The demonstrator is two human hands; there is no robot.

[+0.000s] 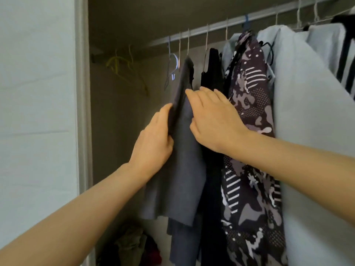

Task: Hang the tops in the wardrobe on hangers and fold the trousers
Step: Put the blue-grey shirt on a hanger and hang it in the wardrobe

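Inside the wardrobe, two hands work on a grey top (pixel 184 169) hanging from the rail (pixel 240 19).

At far left stands a pale door frame (pixel 82 112), with yellow hangers (pixel 123 68) on the back wall past it and a heap of clothes (pixel 132 244) on the floor below. An empty blue hanger (pixel 171 70) hangs next on the rail. The left hand (pixel 155 143) grips the grey top's left edge, thumb lying along the fold and fingers curled round the cloth. The right hand (pixel 213 120) rests on the top's front with fingers stretched out nearly straight, reaching across towards a black top (pixel 211 73) just behind. Further right hang a dark patterned garment (pixel 249 131) and a pale blue one (pixel 307 131).
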